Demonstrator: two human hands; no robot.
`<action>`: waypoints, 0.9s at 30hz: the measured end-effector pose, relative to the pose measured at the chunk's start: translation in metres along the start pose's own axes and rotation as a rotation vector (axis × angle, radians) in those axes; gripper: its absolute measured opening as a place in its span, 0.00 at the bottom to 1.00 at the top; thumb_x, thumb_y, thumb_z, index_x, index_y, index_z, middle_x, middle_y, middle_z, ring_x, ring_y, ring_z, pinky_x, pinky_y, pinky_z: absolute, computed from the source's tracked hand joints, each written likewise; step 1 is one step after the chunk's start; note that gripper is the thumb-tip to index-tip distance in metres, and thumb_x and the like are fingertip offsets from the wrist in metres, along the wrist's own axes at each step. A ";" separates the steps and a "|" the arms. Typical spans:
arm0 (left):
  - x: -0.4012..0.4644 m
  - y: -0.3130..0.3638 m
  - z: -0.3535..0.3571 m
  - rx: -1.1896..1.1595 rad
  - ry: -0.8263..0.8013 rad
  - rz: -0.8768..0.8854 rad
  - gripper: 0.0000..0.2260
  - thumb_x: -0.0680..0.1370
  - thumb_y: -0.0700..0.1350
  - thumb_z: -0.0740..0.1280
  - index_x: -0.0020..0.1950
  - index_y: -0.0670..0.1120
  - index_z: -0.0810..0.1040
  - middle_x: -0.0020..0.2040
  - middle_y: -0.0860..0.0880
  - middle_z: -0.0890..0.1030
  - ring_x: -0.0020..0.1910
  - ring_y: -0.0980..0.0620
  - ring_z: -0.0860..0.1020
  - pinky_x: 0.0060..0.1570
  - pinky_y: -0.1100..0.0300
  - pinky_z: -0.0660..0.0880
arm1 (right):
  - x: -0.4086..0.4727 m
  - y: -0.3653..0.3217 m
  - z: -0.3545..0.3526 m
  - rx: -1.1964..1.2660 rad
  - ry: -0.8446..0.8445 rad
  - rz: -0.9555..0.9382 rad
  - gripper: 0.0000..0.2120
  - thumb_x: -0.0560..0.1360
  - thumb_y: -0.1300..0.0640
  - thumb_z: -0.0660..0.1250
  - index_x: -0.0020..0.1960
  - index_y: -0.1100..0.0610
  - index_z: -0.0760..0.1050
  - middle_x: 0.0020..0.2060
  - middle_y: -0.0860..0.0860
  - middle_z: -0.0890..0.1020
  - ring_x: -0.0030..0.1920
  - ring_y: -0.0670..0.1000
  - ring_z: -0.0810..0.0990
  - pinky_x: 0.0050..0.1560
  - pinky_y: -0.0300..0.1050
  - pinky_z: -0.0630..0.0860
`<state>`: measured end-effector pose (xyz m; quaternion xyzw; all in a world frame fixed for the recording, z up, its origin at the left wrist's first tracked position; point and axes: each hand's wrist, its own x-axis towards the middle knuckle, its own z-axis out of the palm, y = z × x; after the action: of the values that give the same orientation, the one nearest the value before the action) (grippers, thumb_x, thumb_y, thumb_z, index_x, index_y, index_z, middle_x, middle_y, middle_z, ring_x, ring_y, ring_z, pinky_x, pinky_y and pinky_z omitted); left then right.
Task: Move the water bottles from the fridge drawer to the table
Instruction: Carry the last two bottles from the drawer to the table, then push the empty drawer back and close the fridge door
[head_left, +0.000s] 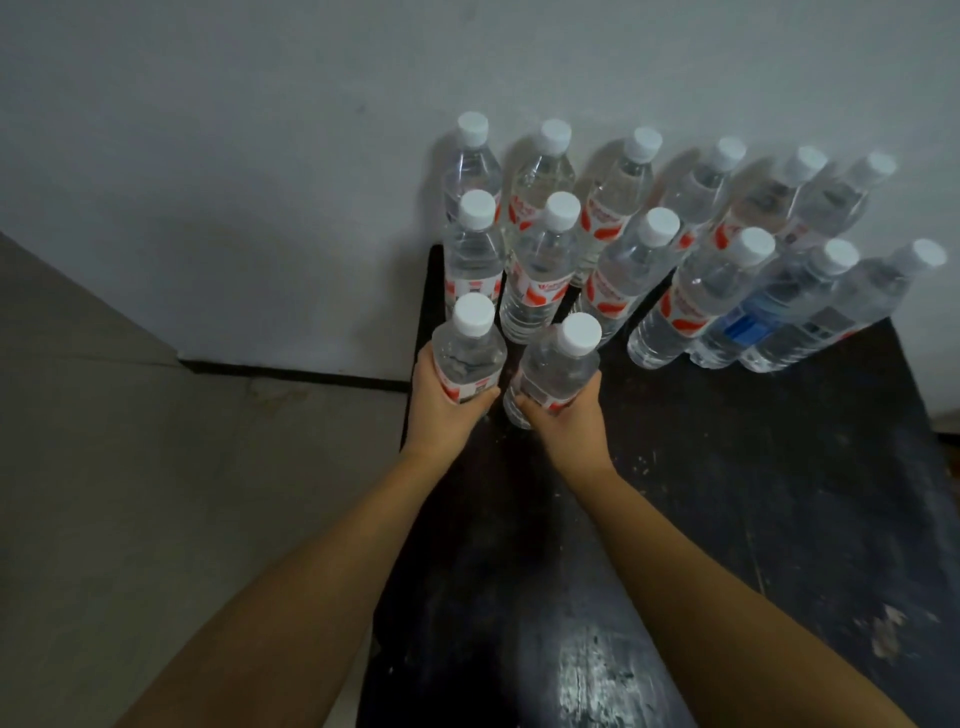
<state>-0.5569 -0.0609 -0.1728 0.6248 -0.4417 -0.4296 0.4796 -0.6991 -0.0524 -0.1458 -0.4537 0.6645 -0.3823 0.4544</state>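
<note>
A dark worn table (753, 493) stands against a pale wall. Several clear water bottles with white caps stand on it in two rows at the back (540, 270); most have red and white labels, one has a blue label (748, 325). My left hand (447, 410) grips an upright water bottle (470, 348) near the table's left edge. Right beside it, my right hand (563, 421) grips a second water bottle (558, 364). Both held bottles sit just in front of the near row. Whether their bases touch the table is hidden by my hands.
The pale wall (260, 156) rises right behind the bottles. Light floor tiles (156, 467) lie to the left of the table, with a dark skirting strip (291, 371) at the wall's foot. Bare tabletop stretches toward me and to the right.
</note>
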 end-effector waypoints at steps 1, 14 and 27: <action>-0.001 -0.003 -0.001 0.015 0.000 0.000 0.32 0.67 0.33 0.77 0.60 0.58 0.65 0.56 0.61 0.73 0.55 0.66 0.75 0.53 0.78 0.70 | -0.001 0.001 0.000 -0.009 0.000 0.000 0.36 0.70 0.65 0.74 0.72 0.58 0.58 0.60 0.46 0.71 0.60 0.43 0.71 0.54 0.27 0.69; -0.017 -0.018 -0.017 0.325 -0.093 -0.239 0.33 0.73 0.45 0.74 0.73 0.42 0.62 0.70 0.41 0.69 0.67 0.43 0.71 0.66 0.48 0.70 | -0.031 0.033 -0.051 -0.315 -0.011 0.134 0.41 0.73 0.59 0.72 0.77 0.56 0.51 0.73 0.57 0.64 0.73 0.55 0.64 0.73 0.50 0.64; -0.084 0.063 0.082 0.916 -0.667 -0.003 0.10 0.78 0.54 0.65 0.48 0.48 0.74 0.47 0.48 0.79 0.48 0.48 0.78 0.49 0.54 0.74 | -0.091 0.033 -0.151 -0.801 -0.059 0.179 0.14 0.78 0.55 0.59 0.62 0.56 0.74 0.60 0.56 0.76 0.59 0.57 0.76 0.57 0.49 0.73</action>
<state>-0.6648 -0.0078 -0.1157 0.6002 -0.7095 -0.3691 -0.0064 -0.8351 0.0581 -0.1085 -0.5460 0.7842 -0.0391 0.2923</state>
